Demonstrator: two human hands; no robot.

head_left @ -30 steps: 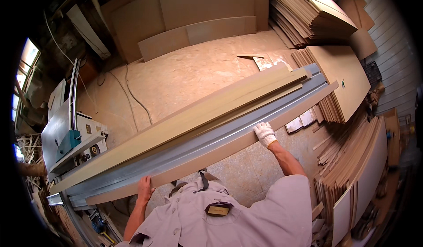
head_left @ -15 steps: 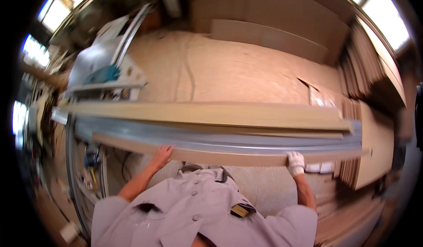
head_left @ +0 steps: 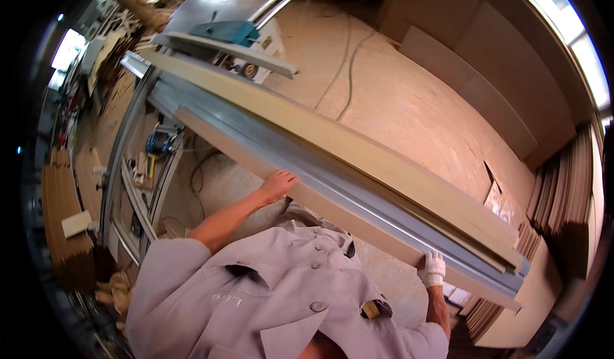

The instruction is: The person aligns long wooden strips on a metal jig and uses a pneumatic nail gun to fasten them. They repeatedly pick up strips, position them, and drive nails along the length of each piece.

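A long, narrow brown board (head_left: pixel 358 226) lies along the near edge of a grey metal bed (head_left: pixel 233 119), running from upper left to lower right in front of me. My bare left hand (head_left: pixel 279 185) has its fingers curled over the board's upper edge, near its middle. Farther right, my right hand (head_left: pixel 435 267), in a white glove, grips the same board toward its right end; the thumb side is partly hidden. Beyond the board, long tan strips (head_left: pixel 320 125) rest on the far side of the metal bed.
A teal power tool (head_left: pixel 233 32) sits by a metal table at upper left. Below it, a blue tool (head_left: pixel 160 143) lies on a lower frame. Stacked brown panels (head_left: pixel 559 186) stand at right. A cable (head_left: pixel 350 71) crosses the dusty floor; large sheets (head_left: pixel 473 84) lean behind.
My view has swung left, so the bed and boards now slant down to the right. Both hands stay on the brown board at about the same places.
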